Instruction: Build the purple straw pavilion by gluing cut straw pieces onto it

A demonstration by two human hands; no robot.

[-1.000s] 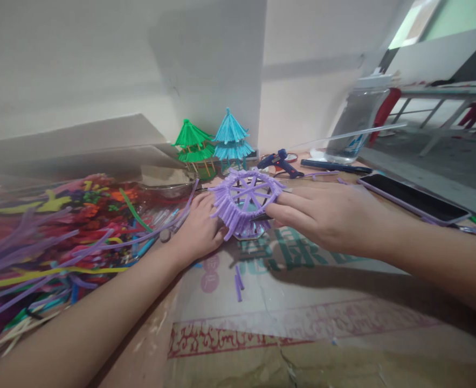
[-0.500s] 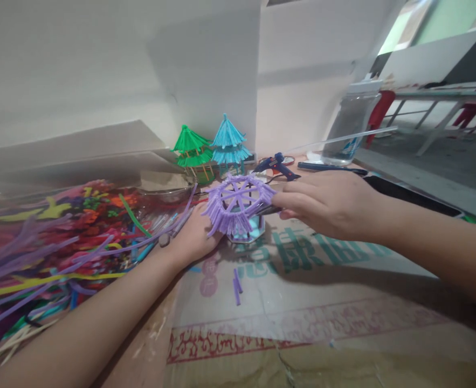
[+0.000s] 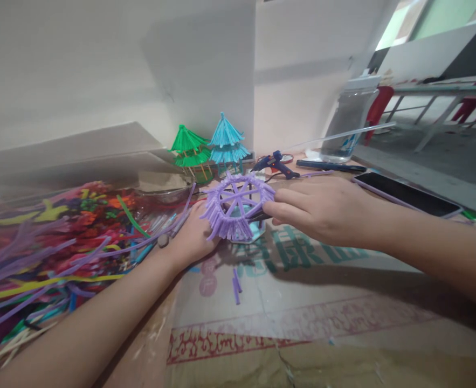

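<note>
A small pavilion model [image 3: 238, 226] with a fringed roof of purple pipe cleaners stands on the covered table. Spokes cross the open middle of its roof, and a pale many-sided base shows below. Behind its left side, my left hand [image 3: 199, 231] is closed on the model, the fingertips hidden by the roof. From the right, my right hand [image 3: 318, 207] reaches the roof's edge, its fingers pressed together. A dark slim thing shows under the roof by those fingertips, too hidden to name. Short purple pipe cleaner pieces [image 3: 236, 288] lie in front of the model.
Green [image 3: 190, 148] and blue [image 3: 227, 140] pavilion models stand at the back beside a glue gun [image 3: 276, 164]. Loose colourful pipe cleaners [image 3: 60, 253] crowd the left. To the right are a phone [image 3: 407, 194], a dark pen-like tool [image 3: 330, 165] and a clear plastic container [image 3: 349, 121].
My right hand has shifted left, closer in against the roof's edge. More of the phone shows behind it. My left hand and the model have barely moved.
</note>
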